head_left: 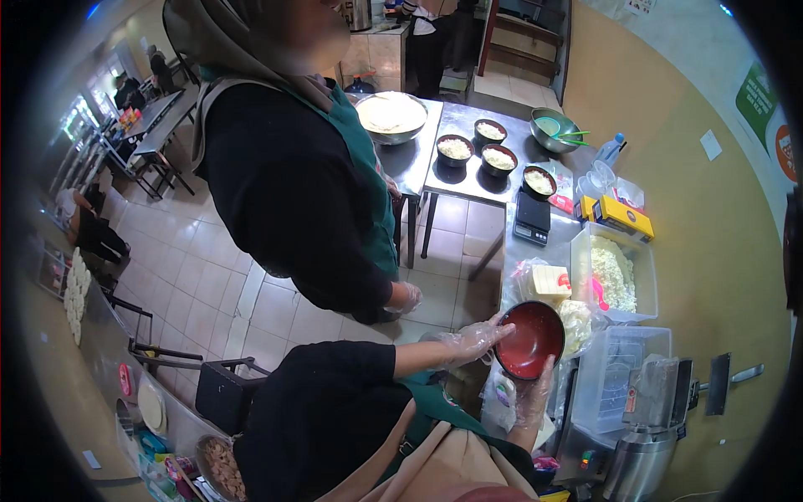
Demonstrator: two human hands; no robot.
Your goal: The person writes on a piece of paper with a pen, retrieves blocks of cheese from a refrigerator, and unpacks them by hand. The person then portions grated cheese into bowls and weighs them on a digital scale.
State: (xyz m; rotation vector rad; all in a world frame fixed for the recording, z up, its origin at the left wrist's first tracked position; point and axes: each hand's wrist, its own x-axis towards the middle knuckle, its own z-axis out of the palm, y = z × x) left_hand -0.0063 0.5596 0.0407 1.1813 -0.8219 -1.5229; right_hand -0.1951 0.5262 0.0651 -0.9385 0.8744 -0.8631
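A bowl (532, 339), red inside and black outside, is tilted so that its bare inside faces me. My left hand (470, 341), in a clear plastic glove, grips its left rim with the thumb over the edge. On the lower right side, my gloved right hand (537, 393) holds the same bowl; some of its fingers are hidden beneath. Just beyond the bowl are a block of pale yellow slices (549, 282) in plastic and a bag of whitish shreds (575, 322). A clear tub of white crumbly food (613, 272) with a pink scoop stands to the right.
A person in a green apron (343, 192) stands at the left. Several filled bowls (499, 160) and a black digital scale (533, 217) are on the steel tables. A large metal bowl (554, 130), a yellow box (623, 219) and a clear plastic container (623, 368) line the right side.
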